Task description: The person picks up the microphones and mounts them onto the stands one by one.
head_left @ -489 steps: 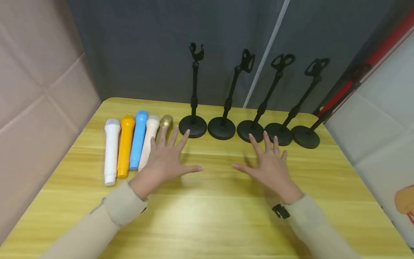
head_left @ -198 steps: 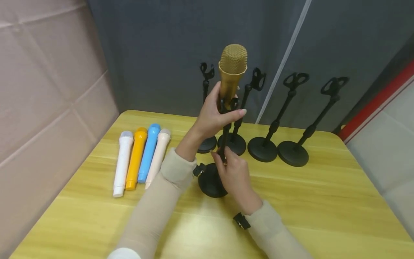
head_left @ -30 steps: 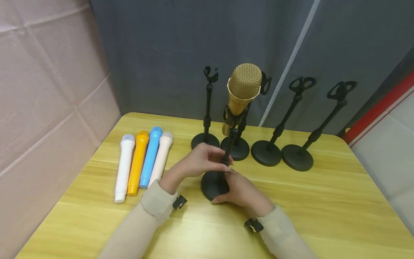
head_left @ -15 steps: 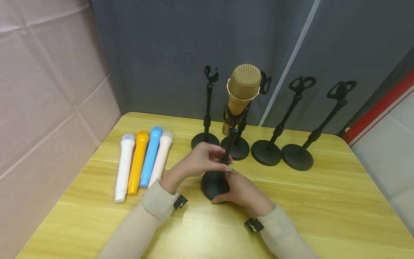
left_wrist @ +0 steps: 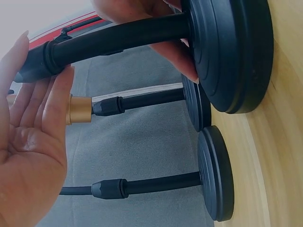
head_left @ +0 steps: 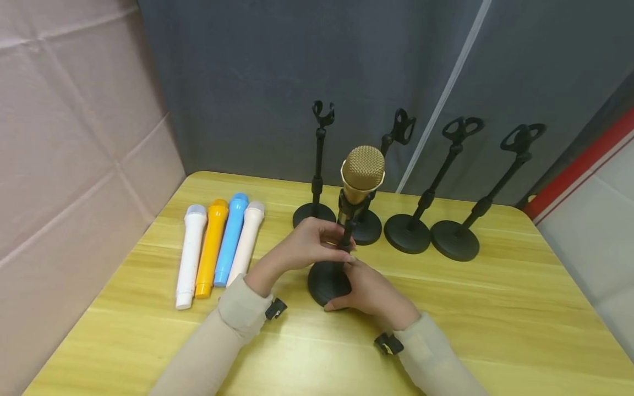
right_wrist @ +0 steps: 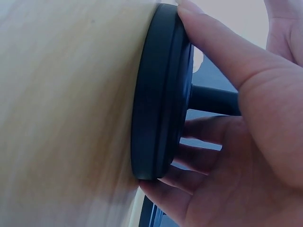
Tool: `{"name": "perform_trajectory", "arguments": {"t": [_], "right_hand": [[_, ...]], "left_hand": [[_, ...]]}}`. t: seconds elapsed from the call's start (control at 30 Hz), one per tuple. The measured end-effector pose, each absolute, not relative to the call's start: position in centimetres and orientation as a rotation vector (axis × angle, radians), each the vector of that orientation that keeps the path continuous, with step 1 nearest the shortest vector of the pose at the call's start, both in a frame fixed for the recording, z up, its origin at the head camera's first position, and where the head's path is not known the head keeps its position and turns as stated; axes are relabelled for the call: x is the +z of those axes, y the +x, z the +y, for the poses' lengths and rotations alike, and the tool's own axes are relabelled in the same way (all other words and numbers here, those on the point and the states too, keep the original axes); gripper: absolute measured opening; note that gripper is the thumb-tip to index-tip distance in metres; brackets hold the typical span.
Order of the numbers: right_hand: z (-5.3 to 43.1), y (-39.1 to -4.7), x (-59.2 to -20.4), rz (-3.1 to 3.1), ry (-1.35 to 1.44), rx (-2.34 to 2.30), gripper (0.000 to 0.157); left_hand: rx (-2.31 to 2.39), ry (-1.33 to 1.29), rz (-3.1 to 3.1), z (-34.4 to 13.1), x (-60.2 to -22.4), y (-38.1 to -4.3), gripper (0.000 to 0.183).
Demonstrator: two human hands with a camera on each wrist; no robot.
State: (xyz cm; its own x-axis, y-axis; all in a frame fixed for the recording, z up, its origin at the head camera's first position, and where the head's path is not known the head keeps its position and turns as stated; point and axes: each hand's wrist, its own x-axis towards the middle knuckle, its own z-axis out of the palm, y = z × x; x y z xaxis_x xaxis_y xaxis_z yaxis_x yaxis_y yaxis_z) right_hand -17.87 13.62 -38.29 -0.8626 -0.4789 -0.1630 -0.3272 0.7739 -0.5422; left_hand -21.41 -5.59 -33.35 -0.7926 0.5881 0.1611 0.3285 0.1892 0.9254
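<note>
Mic (head_left: pixel 364 171), gold, in stand (head_left: pixel 327 283), frame centre | left hand (head_left: pixel 312 245) grips pole (left_wrist: pixel 118 37) | right hand (head_left: pixel 373 291) grips base (right_wrist: pixel 158 94) | blue mic (head_left: pixel 231 236), left of frame

2 beige sleeves (head_left: pixel 198 355) with wide cuffs (head_left: pixel 242 308), 2 black wrist fittings (head_left: pixel 388 344).

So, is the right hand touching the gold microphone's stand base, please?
Touching: the right wrist view shows the right hand gripping the stand base by its edge.
</note>
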Motion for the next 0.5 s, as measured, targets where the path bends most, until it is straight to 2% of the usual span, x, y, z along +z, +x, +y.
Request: {"name": "perform_trajectory", "arguments": {"t": [0.5], "right_hand": [[13.69, -17.82, -38.23, 2.684, -0.654, -0.746, 0.108]], "left_hand": [[1.592, 0.925, 2.315, -5.49, -33.34, -21.4, 0.024]]}}
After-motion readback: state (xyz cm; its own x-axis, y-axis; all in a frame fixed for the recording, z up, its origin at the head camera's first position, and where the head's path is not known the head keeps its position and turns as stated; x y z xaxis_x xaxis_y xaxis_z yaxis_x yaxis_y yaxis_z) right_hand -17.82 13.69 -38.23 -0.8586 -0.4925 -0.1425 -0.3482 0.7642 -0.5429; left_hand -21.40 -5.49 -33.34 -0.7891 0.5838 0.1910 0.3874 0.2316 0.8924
